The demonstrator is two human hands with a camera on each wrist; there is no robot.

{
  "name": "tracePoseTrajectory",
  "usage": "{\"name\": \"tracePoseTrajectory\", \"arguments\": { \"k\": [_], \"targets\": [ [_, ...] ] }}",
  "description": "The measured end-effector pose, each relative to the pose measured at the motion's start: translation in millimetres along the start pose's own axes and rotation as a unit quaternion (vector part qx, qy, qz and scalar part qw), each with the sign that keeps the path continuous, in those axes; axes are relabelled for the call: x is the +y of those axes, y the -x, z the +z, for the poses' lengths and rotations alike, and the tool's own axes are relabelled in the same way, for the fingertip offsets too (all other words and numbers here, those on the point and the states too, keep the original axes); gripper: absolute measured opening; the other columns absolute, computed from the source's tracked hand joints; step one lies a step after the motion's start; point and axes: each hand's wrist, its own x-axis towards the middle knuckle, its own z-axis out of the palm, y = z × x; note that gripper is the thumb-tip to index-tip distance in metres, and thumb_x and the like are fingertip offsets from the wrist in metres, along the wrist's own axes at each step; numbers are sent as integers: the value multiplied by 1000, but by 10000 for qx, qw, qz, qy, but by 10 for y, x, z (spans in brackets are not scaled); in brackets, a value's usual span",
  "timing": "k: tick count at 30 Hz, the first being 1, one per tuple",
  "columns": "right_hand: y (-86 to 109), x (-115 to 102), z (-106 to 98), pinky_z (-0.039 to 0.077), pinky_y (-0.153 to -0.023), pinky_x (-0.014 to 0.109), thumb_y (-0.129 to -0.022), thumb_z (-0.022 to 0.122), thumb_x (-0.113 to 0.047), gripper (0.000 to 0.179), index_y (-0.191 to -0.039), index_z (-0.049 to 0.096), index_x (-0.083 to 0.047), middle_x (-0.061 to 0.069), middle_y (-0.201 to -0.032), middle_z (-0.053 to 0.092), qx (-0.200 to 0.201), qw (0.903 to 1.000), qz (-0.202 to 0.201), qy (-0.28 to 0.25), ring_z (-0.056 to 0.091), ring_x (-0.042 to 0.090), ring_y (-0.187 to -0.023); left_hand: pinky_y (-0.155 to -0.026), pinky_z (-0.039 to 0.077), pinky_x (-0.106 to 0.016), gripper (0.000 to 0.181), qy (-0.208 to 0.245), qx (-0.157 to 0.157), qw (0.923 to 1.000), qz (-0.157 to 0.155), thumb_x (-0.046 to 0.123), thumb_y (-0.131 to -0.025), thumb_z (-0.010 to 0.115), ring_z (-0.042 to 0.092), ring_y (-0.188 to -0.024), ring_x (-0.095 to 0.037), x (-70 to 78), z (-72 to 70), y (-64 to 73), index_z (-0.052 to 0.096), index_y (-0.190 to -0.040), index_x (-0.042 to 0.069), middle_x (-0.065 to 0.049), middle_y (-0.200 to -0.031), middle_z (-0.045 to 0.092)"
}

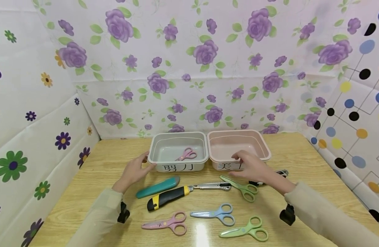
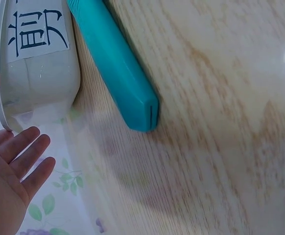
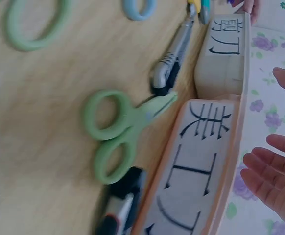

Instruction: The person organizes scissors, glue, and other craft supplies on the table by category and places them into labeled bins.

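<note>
My left hand (image 1: 134,173) is at the left front corner of a white-grey bin (image 1: 152,155), its fingertips right at the rim and its fingers (image 2: 24,152) relaxed. Inside that bin lies a pair of pink scissors (image 1: 188,154). Over the front edge of a pink bin (image 1: 264,151) hovers my right hand (image 1: 252,165), fingers loosely spread and holding nothing. Just below it, green scissors (image 3: 120,128) lie on the table, tips toward the bins. A black-and-silver utility knife (image 1: 282,173) is partly covered by my right forearm.
In front of the bins lie a teal cutter (image 1: 158,187), a black-and-yellow utility knife (image 1: 169,198) and a silver one (image 1: 212,186). Nearer are pink scissors (image 1: 164,224), blue scissors (image 1: 214,214) and another green pair (image 1: 245,230). Flowered cloth (image 1: 189,82) hangs behind the wooden table (image 1: 115,151).
</note>
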Motion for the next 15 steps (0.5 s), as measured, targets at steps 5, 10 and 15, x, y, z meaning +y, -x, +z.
{"name": "tracePoseTrajectory", "arguments": {
  "k": [5, 10, 15],
  "targets": [
    [243, 80, 34, 47, -72, 35, -70, 74, -45, 60, -110, 58, -4, 8, -101, 60, -80, 9995, 294, 45, 56, 20, -87, -81, 46, -50, 73, 64, -39, 10000, -44, 48, -86, 56, 57, -101, -34, -1, -3, 13, 38, -135, -3, -19, -113, 60],
    [465, 182, 112, 47, -69, 35, -69, 73, -50, 61, -110, 57, -7, 7, -102, 59, -255, 9982, 541, 37, 57, 21, -87, -81, 46, -50, 73, 87, -71, 9999, -38, 48, -86, 55, 57, -102, -34, 10, -12, 14, 37, -136, -3, -19, -114, 59],
    [612, 267, 212, 48, -69, 36, -66, 77, -43, 61, -109, 59, -3, 10, -102, 59, -193, 9980, 592, 89, 57, 22, -85, -81, 46, -50, 72, 58, -44, 10000, -3, 47, -86, 56, 57, -102, -34, 18, -4, 4, 37, -136, -2, -19, -112, 60]
  ]
}}
